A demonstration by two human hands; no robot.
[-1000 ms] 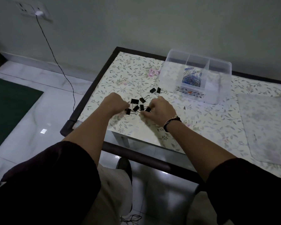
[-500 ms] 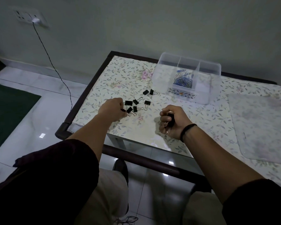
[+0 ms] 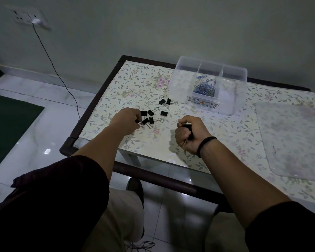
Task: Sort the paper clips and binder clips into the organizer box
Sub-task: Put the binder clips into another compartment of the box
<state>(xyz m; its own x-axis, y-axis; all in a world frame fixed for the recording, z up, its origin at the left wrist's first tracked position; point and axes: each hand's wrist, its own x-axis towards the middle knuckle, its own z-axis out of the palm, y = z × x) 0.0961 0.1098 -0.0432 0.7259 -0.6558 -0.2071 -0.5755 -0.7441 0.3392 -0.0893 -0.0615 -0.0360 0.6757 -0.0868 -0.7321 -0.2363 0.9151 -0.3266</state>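
Note:
Several black binder clips [image 3: 163, 113] lie loose on the floral table [image 3: 135, 84]. My left hand [image 3: 125, 120] rests at the left edge of that group, its fingertips pinched on one binder clip [image 3: 137, 121]. My right hand [image 3: 188, 135] is a fist to the right, palm turned inward, closed on black binder clips [image 3: 188, 127] whose wire handles poke out below. The clear organizer box [image 3: 231, 104] stands at the back right, its middle compartment holding blue paper clips [image 3: 205, 88]; the side compartments look empty.
A clear plastic lid [image 3: 295, 140] lies flat at the table's right. The table's dark frame edge [image 3: 153, 171] runs in front of my knees. A cable [image 3: 51, 57] hangs from a wall socket to the floor at left.
My right hand pulled back from the clip group toward me, holding binder clips in a fist. My left hand stayed at the group's left edge, pinching a clip.

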